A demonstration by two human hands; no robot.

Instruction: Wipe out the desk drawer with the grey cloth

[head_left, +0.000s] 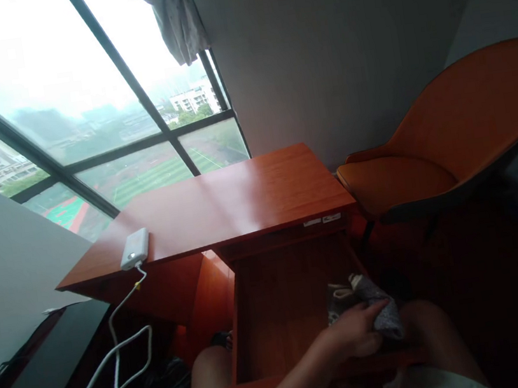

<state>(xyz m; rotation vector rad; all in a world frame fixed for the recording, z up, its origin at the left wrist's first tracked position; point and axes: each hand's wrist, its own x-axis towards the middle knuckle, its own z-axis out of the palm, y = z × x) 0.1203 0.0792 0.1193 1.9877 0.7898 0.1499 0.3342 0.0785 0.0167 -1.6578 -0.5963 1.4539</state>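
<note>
My left hand (359,331) reaches in from the bottom of the head view, over the front right part of a pulled-out drawer (277,320). Its fingers close on a bunched grey cloth (386,316) with pale, light-edged folds at its top. Part of the cloth lies hidden under the hand. The reddish-brown drawer shows a bare wooden bottom and sits between my knees. My right hand cannot be made out; the area under the drawer front is very dark.
Above the drawer is a wooden desk (240,200). A white power bank (135,248) lies at its left edge, with a white cable (117,349) hanging down. An orange chair (402,180) stands at right, a window (122,110) behind. A dark flat-topped object (56,364) is at left.
</note>
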